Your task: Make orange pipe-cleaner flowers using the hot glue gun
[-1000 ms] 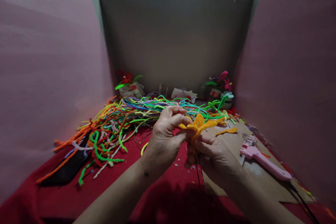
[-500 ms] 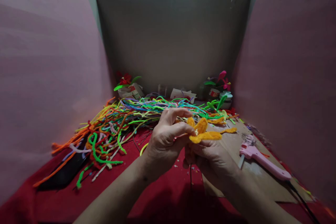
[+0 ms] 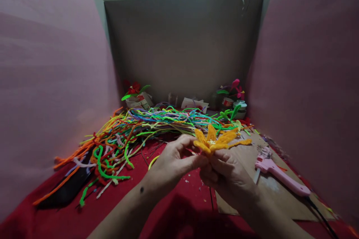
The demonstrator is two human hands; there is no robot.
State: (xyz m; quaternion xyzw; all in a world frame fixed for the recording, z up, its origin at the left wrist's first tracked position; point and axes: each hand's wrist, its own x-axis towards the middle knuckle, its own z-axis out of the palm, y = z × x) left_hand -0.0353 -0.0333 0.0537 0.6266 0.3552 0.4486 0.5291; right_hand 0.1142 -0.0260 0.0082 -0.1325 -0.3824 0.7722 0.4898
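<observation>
Pinching the orange flower (image 3: pixel 215 145) from below in the right hand (image 3: pixel 224 173), inward of the bench's (image 3: pixel 192 192) near edge. Cannot tell whether clamped by the left hand (image 3: pixel 172 160) alongside; cannot see its finger-covered base.

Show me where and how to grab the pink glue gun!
Probably hold the glue gun by its long handle, coming from the near right side. It lies flat, handle slanting that way; the pale stick and tangled clump are at the other end.

Head view, forward, perhaps slightly down.
</observation>
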